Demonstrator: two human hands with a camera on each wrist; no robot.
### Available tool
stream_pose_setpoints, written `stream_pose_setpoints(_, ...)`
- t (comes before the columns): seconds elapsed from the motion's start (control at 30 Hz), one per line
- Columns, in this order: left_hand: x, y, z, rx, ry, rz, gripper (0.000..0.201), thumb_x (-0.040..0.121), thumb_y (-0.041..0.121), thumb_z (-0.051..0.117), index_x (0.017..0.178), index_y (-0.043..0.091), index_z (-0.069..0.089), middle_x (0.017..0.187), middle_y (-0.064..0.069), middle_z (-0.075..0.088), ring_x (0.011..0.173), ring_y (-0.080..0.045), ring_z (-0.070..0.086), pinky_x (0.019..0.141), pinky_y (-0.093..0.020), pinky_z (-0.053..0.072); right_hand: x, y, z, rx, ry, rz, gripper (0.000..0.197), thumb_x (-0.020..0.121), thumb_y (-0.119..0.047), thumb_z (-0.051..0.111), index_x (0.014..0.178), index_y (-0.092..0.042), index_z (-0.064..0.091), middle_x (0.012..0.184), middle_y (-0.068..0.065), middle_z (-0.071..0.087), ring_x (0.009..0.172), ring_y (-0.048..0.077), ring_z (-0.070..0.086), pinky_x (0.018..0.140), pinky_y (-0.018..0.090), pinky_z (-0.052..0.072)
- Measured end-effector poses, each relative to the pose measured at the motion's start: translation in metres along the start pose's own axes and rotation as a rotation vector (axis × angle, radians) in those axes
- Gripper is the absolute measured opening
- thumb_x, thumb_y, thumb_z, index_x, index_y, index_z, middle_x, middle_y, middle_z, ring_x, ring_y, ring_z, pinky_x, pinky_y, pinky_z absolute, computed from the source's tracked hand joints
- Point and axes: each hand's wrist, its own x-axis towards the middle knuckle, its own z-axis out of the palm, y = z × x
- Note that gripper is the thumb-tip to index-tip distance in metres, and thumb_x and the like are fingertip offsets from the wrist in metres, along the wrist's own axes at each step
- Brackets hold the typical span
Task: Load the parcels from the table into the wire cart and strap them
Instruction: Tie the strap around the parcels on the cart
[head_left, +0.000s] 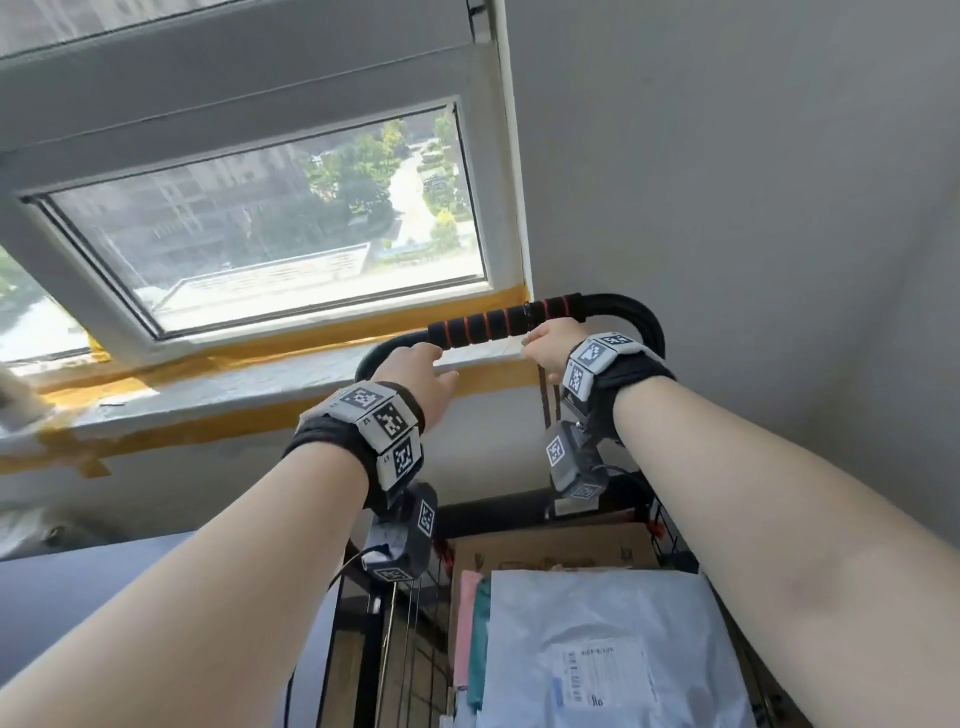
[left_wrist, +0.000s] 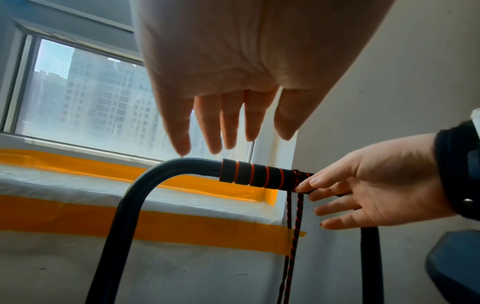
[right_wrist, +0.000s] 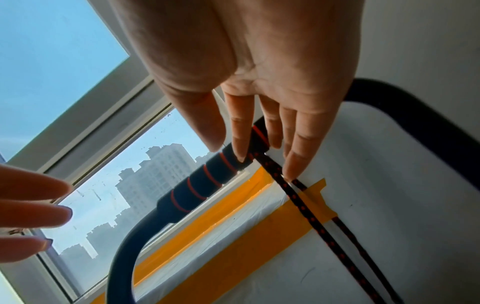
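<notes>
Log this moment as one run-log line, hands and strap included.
left hand: open above handle | right hand: fingertips on cord at handle | cord: looped, hanging | parcels: in cart

Cart (head_left: 670, 525) base cut off at frame bottom; parcel label (head_left: 597, 675) text unreadable.

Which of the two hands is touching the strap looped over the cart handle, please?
The right hand: its fingers rest on the black-and-red strap where it wraps the foam grip. The left hand hovers open, touching neither.
</notes>
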Motion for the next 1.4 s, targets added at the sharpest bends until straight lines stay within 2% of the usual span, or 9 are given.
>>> stream_pose_setpoints(0.1, 0.009, -0.001, 0.007, 0.012, -0.006, -0.023, 0.047, 0.098, 0.031, 0.045, 0.142, 0.017, 0.038, 0.134, -0.005, 0.051, 0.112, -0.02, 0.056, 0.084, -0.025, 0.04, 0.014, 0.0, 0.008, 0.079, -0.015, -0.018, 0.031, 0.093, -0.006, 0.05, 0.12, -0.005, 0.064, 0.12, 0.011, 0.063, 0.112, 0.027, 0.059, 0.098, 0.036, 0.049)
stream_pose_setpoints(0.3, 0.011, -0.004, 0.017, -0.034, -0.011, 0.005, 0.048, 0.097, 0.027, 0.047, 0.143, 0.016, 0.038, 0.142, -0.005, 0.047, 0.121, -0.02, 0.052, 0.096, -0.028, 0.041, -0.03, -0.014, -0.002, 0.194, 0.08, -0.228, 0.007, 0.087, -0.01, 0.064, 0.083, -0.015, 0.061, 0.075, -0.001, 0.064, 0.068, 0.014, 0.067, 0.073, 0.024, 0.057)
stream_pose_setpoints(0.47, -0.009, -0.008, 0.008, -0.082, -0.016, 0.16, 0.062, 0.094, 0.017, 0.053, 0.147, 0.032, 0.025, 0.148, -0.004, 0.036, 0.13, -0.02, 0.044, 0.095, -0.025, 0.038, -0.1, -0.023, -0.009, 0.106, -0.144, -0.381, 0.024, 0.084, -0.002, 0.065, 0.087, -0.015, 0.046, 0.084, 0.011, 0.058, 0.06, 0.018, 0.062, 0.051, 0.017, 0.05)
stream_pose_setpoints(0.7, -0.061, -0.004, -0.006, -0.162, -0.061, 0.345, 0.026, 0.086, 0.029, 0.059, 0.11, 0.035, 0.063, 0.13, -0.006, 0.051, 0.111, -0.023, 0.055, 0.093, -0.037, 0.049, -0.178, -0.036, -0.019, 0.045, -0.286, -0.358, 0.025, 0.084, 0.0, 0.065, 0.089, -0.016, 0.047, 0.08, 0.01, 0.061, 0.054, 0.007, 0.061, 0.059, 0.019, 0.052)
stream_pose_setpoints(1.0, -0.12, -0.04, -0.023, -0.436, -0.078, 0.36, 0.014, 0.098, 0.021, 0.046, 0.107, 0.013, 0.053, 0.088, 0.004, 0.068, 0.057, -0.005, 0.06, 0.052, -0.018, 0.042, -0.228, -0.051, -0.016, -0.281, -0.076, -0.184, 0.012, 0.093, -0.015, 0.054, 0.103, -0.012, 0.061, 0.073, 0.001, 0.069, 0.054, 0.012, 0.049, 0.06, 0.024, 0.043)
stream_pose_setpoints(1.17, -0.143, -0.067, -0.028, -0.368, -0.186, 0.291, 0.006, 0.095, 0.021, 0.053, 0.095, 0.015, 0.055, 0.076, 0.005, 0.061, 0.053, -0.004, 0.06, 0.048, -0.013, 0.045, -0.23, -0.051, -0.006, -0.172, 0.394, -0.177, 0.022, 0.096, -0.014, 0.047, 0.09, -0.016, 0.068, 0.06, -0.006, 0.049, 0.058, 0.014, 0.047, 0.059, 0.024, 0.037)
stream_pose_setpoints(1.23, -0.147, -0.082, -0.022, -0.361, -0.261, 0.212, 0.01, 0.095, 0.019, 0.053, 0.091, 0.011, 0.058, 0.073, 0.003, 0.061, 0.052, -0.006, 0.061, 0.051, -0.017, 0.05, -0.229, -0.05, -0.01, -0.169, 0.435, -0.124, 0.025, 0.096, -0.011, 0.045, 0.098, -0.01, 0.07, 0.061, -0.006, 0.048, 0.068, 0.02, 0.05, 0.059, 0.025, 0.036)
stream_pose_setpoints(1.33, -0.152, -0.106, -0.01, -0.356, -0.316, 0.121, 0.022, 0.097, 0.015, 0.049, 0.077, 0.008, 0.057, 0.067, -0.001, 0.061, 0.04, -0.003, 0.06, 0.039, -0.014, 0.042, -0.227, -0.044, -0.013, -0.203, 0.444, -0.053, 0.027, 0.096, -0.011, 0.044, 0.106, -0.006, 0.069, 0.07, 0.004, 0.059, 0.082, 0.022, 0.052, 0.057, 0.026, 0.036)
stream_pose_setpoints(1.4, -0.157, -0.117, -0.003, -0.325, -0.359, 0.091, 0.025, 0.098, 0.017, 0.047, 0.076, 0.008, 0.056, 0.066, 0.0, 0.061, 0.043, -0.005, 0.062, 0.035, -0.014, 0.038, -0.224, -0.037, -0.013, -0.245, 0.457, 0.006, 0.028, 0.096, -0.011, 0.045, 0.112, -0.003, 0.067, 0.095, 0.016, 0.068, 0.084, 0.023, 0.051, 0.053, 0.021, 0.033)
